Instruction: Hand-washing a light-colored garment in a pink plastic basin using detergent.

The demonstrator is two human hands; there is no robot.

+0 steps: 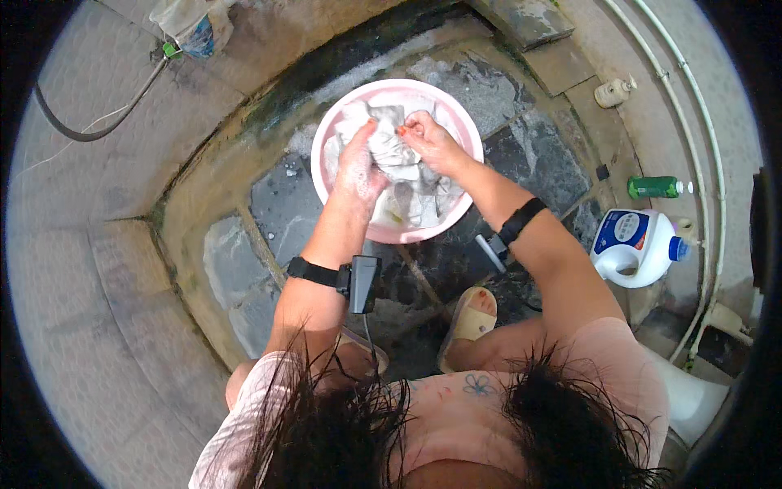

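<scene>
A round pink plastic basin (471,128) stands on the wet stone floor in front of me, filled with soapy white cloth (421,208). My left hand (359,165), with suds on it, grips the bunched white fabric (391,143) from the left side, thumb on top. On the right, my right hand (431,143) pinches the same fabric between curled fingers. Both hands are inside the basin's rim. A yellowish-green stain or patch shows on the cloth near the basin's front. Folds hide some of my fingertips.
At right along the wall stand a white detergent jug (635,247) with a blue cap, a green bottle (654,187) lying on its side, and a pump bottle (613,93). White pipes (696,147) run up that wall. A grey hose (131,110) lies at upper left. My sandalled foot (473,318) is below the basin.
</scene>
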